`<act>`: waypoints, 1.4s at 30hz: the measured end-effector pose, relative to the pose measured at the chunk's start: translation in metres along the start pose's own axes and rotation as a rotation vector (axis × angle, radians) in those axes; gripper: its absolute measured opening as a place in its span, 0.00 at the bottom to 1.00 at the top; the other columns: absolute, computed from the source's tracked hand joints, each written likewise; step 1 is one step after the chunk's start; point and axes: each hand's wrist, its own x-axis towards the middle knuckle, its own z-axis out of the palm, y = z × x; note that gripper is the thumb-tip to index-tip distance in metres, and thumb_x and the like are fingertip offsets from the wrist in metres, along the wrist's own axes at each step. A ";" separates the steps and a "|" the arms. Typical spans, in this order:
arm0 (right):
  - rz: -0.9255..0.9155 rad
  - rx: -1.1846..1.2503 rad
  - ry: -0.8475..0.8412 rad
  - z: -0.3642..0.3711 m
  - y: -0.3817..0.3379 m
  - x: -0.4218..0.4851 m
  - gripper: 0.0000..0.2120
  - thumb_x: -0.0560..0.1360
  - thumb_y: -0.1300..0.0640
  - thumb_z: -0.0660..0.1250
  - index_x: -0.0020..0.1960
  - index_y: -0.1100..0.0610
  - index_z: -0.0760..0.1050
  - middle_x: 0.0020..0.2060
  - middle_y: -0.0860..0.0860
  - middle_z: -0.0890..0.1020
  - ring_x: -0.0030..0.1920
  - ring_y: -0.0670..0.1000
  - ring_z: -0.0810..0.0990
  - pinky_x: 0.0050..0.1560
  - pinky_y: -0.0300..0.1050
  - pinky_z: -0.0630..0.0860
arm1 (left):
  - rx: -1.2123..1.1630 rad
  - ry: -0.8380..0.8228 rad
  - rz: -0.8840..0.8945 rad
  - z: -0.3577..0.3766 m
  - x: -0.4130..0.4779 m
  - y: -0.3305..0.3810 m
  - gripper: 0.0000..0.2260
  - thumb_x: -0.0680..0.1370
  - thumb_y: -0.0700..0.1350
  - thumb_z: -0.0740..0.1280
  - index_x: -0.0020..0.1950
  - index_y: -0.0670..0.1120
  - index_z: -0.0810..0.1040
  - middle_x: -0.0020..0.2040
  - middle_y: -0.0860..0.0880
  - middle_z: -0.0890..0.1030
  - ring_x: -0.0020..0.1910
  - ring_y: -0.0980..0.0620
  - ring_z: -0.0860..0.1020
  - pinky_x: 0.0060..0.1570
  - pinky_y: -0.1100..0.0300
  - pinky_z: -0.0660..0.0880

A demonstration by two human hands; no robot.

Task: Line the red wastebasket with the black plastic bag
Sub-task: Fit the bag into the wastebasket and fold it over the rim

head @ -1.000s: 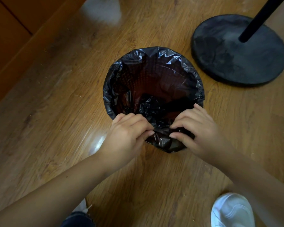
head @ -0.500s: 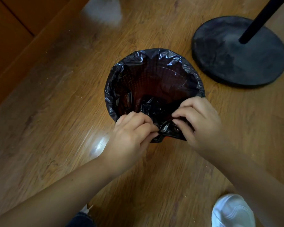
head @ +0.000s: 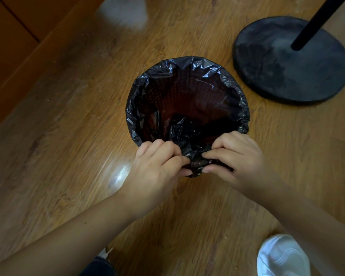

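The red wastebasket stands on the wooden floor, its mesh wall glowing dark red through the thin liner. The black plastic bag sits inside it, folded over the rim all the way round. At the near edge the spare plastic is gathered into a bunch. My left hand and my right hand both pinch that bunch from either side, fingertips almost touching. The near part of the rim is hidden by my hands.
A black round stand base with an upright pole sits close to the basket at the back right. A wooden cabinet front runs along the left. My white shoe is at the bottom right.
My right hand rose toward the rim half a second ago and has come back down; both hands have drawn the gathered plastic into a tighter bunch. The basket has stayed put.
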 end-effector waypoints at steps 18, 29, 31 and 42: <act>0.049 -0.176 0.176 0.009 0.004 -0.011 0.04 0.69 0.61 0.68 0.42 0.59 0.80 0.37 0.54 0.80 0.44 0.48 0.72 0.49 0.41 0.62 | 0.032 -0.082 -0.114 0.002 0.001 -0.005 0.08 0.66 0.32 0.70 0.41 0.43 0.81 0.38 0.47 0.81 0.37 0.46 0.78 0.41 0.55 0.65; -0.050 -0.110 0.114 0.005 -0.015 -0.011 0.15 0.71 0.46 0.68 0.51 0.57 0.76 0.44 0.54 0.80 0.51 0.50 0.74 0.65 0.49 0.62 | 0.037 -0.104 -0.119 -0.005 0.003 -0.007 0.10 0.69 0.33 0.61 0.41 0.41 0.81 0.38 0.45 0.81 0.38 0.45 0.79 0.44 0.56 0.65; -0.078 -0.096 0.112 0.009 -0.019 -0.002 0.10 0.72 0.52 0.68 0.46 0.59 0.78 0.41 0.54 0.80 0.46 0.50 0.74 0.55 0.45 0.67 | 0.032 -0.102 -0.113 -0.005 0.004 -0.008 0.10 0.70 0.35 0.60 0.41 0.41 0.81 0.38 0.45 0.81 0.37 0.44 0.79 0.44 0.56 0.65; 0.075 -0.073 0.069 0.013 -0.009 0.005 0.03 0.67 0.63 0.68 0.41 0.61 0.78 0.36 0.54 0.78 0.40 0.51 0.73 0.44 0.39 0.64 | -0.015 -0.183 -0.143 -0.008 0.002 -0.023 0.12 0.67 0.41 0.69 0.50 0.43 0.79 0.45 0.47 0.79 0.47 0.51 0.70 0.52 0.60 0.61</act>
